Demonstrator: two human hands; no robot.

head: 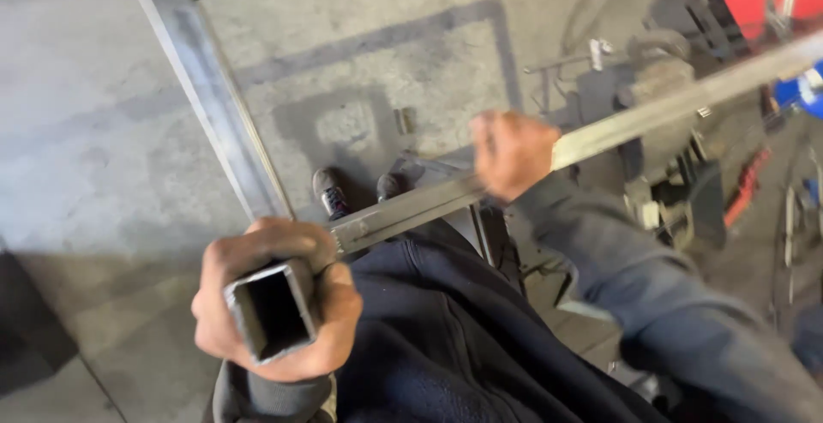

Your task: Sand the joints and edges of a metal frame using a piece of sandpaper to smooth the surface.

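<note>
Square steel tube point(600, 136) carried in both hands, above the concrete floor point(86, 132).
Left hand point(274, 303) wraps the near open end; right hand point(513, 153) is clenched mid-length. Keep both grips firm and the tube level, clear of the steel frame point(206, 89).

A grey concrete floor point(103, 132), stained and scuffed, carries everything here. Two dark shoes point(330, 192) stand on it near the middle, and a small short metal piece point(403, 120) lies just beyond them. To the right, a cluttered heap of metal tools and parts point(660, 89) rests on the floor, too blurred to tell apart
</note>
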